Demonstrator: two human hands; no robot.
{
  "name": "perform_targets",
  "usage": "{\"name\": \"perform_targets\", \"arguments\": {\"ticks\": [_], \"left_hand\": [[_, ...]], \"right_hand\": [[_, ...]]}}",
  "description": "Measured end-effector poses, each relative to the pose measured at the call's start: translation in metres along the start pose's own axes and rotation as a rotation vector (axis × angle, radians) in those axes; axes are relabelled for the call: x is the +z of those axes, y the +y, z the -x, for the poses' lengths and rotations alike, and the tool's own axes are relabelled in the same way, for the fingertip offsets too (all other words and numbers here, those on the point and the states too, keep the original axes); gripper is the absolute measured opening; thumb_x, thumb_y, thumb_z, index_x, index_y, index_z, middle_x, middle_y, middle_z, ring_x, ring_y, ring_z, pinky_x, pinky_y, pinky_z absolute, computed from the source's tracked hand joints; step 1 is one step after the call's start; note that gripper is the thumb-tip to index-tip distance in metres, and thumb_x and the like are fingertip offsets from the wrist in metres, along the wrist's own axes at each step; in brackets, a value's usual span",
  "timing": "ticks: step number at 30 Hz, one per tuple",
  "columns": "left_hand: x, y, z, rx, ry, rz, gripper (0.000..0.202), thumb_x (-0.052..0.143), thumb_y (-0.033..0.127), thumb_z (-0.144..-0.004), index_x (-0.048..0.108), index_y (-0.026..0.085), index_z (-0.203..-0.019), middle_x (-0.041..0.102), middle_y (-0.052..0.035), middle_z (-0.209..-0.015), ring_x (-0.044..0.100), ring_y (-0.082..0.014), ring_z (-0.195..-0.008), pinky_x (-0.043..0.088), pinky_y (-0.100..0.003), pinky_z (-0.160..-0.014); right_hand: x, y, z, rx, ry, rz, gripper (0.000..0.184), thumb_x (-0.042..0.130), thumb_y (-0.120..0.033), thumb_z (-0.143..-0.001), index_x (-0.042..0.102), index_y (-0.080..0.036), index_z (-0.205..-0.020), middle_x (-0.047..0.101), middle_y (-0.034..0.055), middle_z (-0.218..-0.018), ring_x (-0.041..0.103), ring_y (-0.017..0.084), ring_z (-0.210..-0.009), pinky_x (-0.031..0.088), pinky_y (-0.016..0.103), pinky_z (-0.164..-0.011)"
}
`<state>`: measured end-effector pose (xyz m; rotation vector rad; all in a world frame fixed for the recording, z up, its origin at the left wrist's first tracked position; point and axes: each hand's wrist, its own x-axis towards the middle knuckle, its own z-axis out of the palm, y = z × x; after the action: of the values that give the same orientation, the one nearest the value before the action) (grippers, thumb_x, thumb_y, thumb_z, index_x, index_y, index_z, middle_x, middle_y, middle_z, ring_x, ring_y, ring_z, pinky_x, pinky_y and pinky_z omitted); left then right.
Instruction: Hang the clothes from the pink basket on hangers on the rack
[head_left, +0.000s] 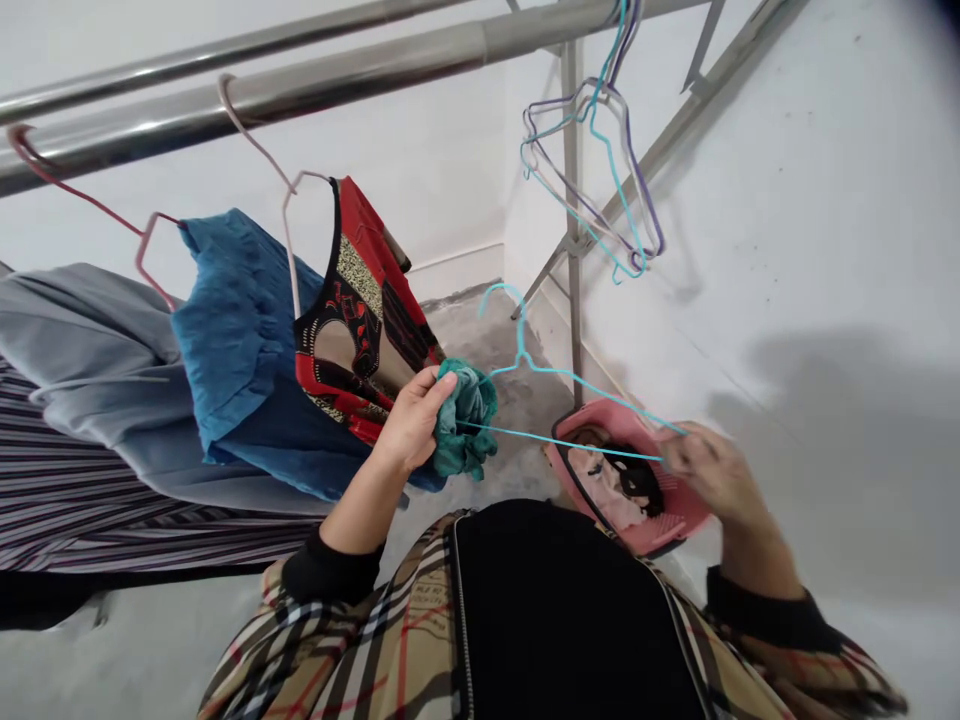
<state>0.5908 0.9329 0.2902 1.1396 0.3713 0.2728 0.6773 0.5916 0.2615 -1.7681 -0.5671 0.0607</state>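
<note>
My left hand (pixel 415 418) is closed round a bunched teal-green cloth (pixel 466 415), held just in front of the hanging clothes. My right hand (pixel 712 472) is blurred by motion and grips the right end of a turquoise wire hanger (pixel 556 373), whose hook points up and whose left end reaches into the cloth. Below the hanger a pink plastic basket (pixel 679 500) holds pale and dark laundry.
A steel clothes rail (pixel 300 85) runs overhead. On it hang a red patterned top (pixel 360 310), a blue garment (pixel 240 350), a grey garment (pixel 90 350) and a striped one. Several empty wire hangers (pixel 600 180) dangle near the rack's upright post (pixel 574 230). White walls close the corner.
</note>
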Motion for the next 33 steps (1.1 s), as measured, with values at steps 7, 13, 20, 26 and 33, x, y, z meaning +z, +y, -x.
{"name": "perform_targets", "arguments": {"ticks": [7, 13, 20, 26, 33], "left_hand": [[-0.013, 0.006, -0.001, 0.673, -0.083, -0.924, 0.019, 0.067, 0.037, -0.083, 0.069, 0.018, -0.083, 0.067, -0.008, -0.1, 0.061, -0.0227, -0.102, 0.046, -0.036, -0.093], [-0.025, 0.025, -0.012, 1.006, -0.249, -1.346, 0.016, 0.063, 0.033, -0.088, 0.07, 0.018, -0.085, 0.062, -0.0112, -0.109, 0.058, -0.0244, -0.107, 0.046, -0.039, -0.091], [-0.024, 0.023, -0.019, 0.949, -0.312, -1.349, 0.018, 0.059, 0.034, -0.09, 0.067, 0.018, -0.086, 0.061, -0.0093, -0.103, 0.061, -0.0189, -0.096, 0.05, -0.03, -0.08], [-0.018, 0.021, 0.0, 0.902, -0.278, -1.205, 0.019, 0.058, 0.034, -0.091, 0.065, 0.017, -0.088, 0.061, -0.0053, -0.088, 0.06, -0.0135, -0.079, 0.049, -0.024, -0.071], [-0.011, 0.033, 0.037, 0.875, -0.182, -1.102, 0.024, 0.057, 0.038, -0.091, 0.066, 0.016, -0.091, 0.06, -0.0049, -0.084, 0.06, -0.0121, -0.075, 0.047, -0.021, -0.068]], "right_hand": [[0.051, 0.003, 0.003, -0.006, 0.059, -0.277, 0.031, 0.048, -0.055, -0.091, 0.065, -0.03, -0.088, 0.034, -0.006, -0.047, 0.032, 0.013, -0.04, 0.029, 0.028, -0.042], [0.029, 0.015, 0.002, 0.031, 0.085, -0.305, 0.036, 0.046, -0.063, -0.089, 0.06, -0.029, -0.086, 0.024, -0.0083, -0.044, 0.024, 0.013, -0.038, 0.026, 0.029, -0.043], [0.026, 0.017, 0.002, 0.104, 0.093, -0.467, 0.037, 0.056, -0.065, -0.083, 0.062, -0.028, -0.085, 0.023, -0.0087, -0.044, 0.02, 0.012, -0.04, 0.024, 0.029, -0.045], [0.006, 0.033, -0.007, 0.322, 0.038, -0.519, 0.035, 0.068, -0.062, -0.07, 0.061, -0.028, -0.073, 0.035, -0.0049, -0.047, 0.03, 0.013, -0.041, 0.027, 0.028, -0.04], [0.045, 0.073, -0.052, 0.495, -0.032, -0.728, 0.044, 0.06, -0.068, -0.069, 0.065, -0.03, -0.091, 0.066, 0.009, -0.104, 0.064, 0.025, -0.087, 0.053, 0.039, -0.069]]}}
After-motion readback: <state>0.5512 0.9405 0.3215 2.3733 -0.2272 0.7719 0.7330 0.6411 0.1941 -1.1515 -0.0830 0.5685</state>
